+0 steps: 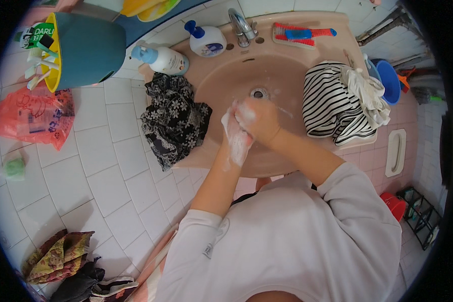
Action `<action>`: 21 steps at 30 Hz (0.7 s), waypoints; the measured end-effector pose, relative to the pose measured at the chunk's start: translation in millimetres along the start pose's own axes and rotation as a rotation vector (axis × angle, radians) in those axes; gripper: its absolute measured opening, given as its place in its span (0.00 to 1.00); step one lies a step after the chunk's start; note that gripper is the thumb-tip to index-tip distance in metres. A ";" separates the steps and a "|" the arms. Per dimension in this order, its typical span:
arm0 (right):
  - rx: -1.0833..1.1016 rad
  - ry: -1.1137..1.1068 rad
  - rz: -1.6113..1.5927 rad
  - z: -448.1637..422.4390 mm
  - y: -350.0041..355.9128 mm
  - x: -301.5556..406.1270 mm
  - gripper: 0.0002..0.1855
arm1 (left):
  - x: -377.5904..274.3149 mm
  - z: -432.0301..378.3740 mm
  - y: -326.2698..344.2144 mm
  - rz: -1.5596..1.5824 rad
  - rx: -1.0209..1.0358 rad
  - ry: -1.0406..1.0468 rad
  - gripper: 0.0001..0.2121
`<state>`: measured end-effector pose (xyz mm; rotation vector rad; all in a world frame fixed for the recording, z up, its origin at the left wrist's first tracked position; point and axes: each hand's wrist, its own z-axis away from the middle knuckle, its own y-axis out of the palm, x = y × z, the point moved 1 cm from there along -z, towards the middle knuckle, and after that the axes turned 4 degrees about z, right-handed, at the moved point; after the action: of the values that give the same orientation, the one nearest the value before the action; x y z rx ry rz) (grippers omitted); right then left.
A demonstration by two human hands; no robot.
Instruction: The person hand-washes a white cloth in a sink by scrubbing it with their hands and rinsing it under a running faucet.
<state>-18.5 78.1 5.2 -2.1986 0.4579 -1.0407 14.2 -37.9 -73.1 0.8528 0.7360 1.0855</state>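
White lather coats my left hand (235, 133) and runs onto its wrist. My right hand (263, 117) wraps around the left hand, and blur hides some of its fingers. Both hands are over the basin of a pink ceramic washbasin (226, 79), just in front of the metal drain (259, 93). A chrome tap (242, 28) stands behind them, and I see no water running from it. Black floral cloth (175, 120) lies on the left rim. A black-and-white striped cloth (330, 104) with a cream cloth (366, 90) rests on the right rim.
Two pump bottles, one white with a dark blue pump (207, 40) and one with a light blue pump (166, 60), stand back left. A red-bristled brush (300, 34) lies back right. A toothbrush holder (90, 49) hangs upper left. Blue basin (389, 81) sits beyond the right rim.
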 end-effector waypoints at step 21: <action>0.033 0.305 -0.106 -5.1 9.9 -19.5 0.09 | 17.8 -6.3 39.5 -0.129 -0.293 0.180 0.11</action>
<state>-34.9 79.7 -9.9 -2.0606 0.4576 -1.4407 -3.1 -10.7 -43.6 0.4568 0.7482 1.1298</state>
